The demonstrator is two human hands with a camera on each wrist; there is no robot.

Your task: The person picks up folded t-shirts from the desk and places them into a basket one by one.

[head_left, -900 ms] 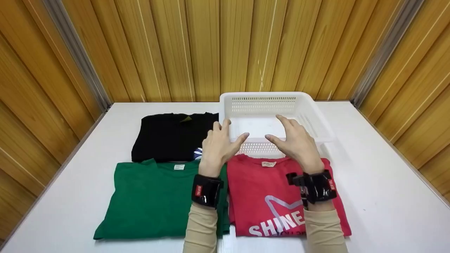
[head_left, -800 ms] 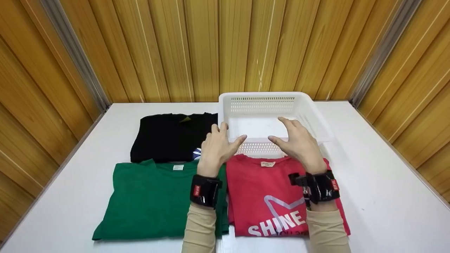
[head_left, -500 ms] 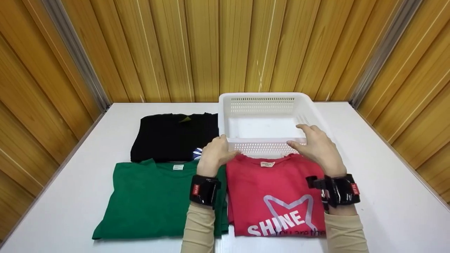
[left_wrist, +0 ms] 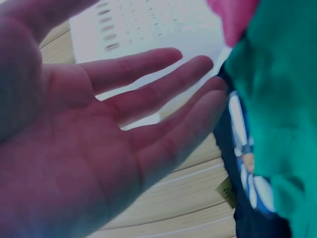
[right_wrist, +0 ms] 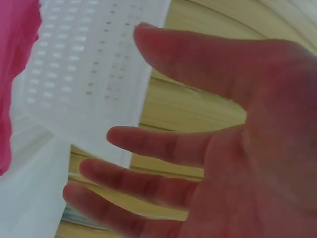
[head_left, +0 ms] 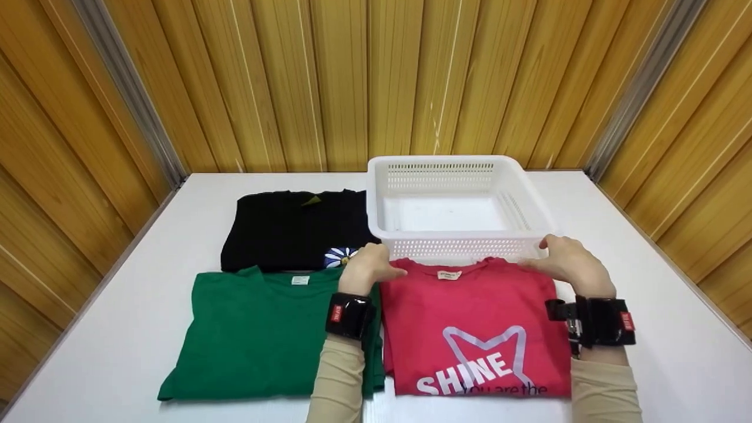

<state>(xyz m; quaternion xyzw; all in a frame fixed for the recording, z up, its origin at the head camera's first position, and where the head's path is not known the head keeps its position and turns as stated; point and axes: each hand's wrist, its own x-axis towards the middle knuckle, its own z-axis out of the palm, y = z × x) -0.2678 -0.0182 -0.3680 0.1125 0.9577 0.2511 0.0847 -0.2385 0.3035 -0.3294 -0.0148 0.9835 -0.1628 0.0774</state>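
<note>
In the head view a folded red T-shirt (head_left: pixel 470 317), printed with a star outline and "SHINE", lies between my hands. My left hand (head_left: pixel 367 269) is over its upper left corner, where the green T-shirt (head_left: pixel 276 335) adjoins. My right hand (head_left: pixel 573 267) is beside the upper right corner, thumb pointing inward across the collar edge. Both wrist views show spread, relaxed fingers with nothing held: the left palm (left_wrist: pixel 74 148) near the green and black cloth, the right palm (right_wrist: pixel 247 163) in front of the white basket.
Behind the red shirt stands a white perforated plastic basket (head_left: pixel 449 242), its floor bare. A folded black T-shirt (head_left: pixel 288 229) with a flower print lies at the back left. Wood-patterned panels (head_left: pixel 341 82) enclose the white table (head_left: pixel 658 329) at the back and sides.
Both hands have come back and down from in front of the basket to the red shirt's upper corners. The right hand has also swung outward to the right. The shirts and basket stay put.
</note>
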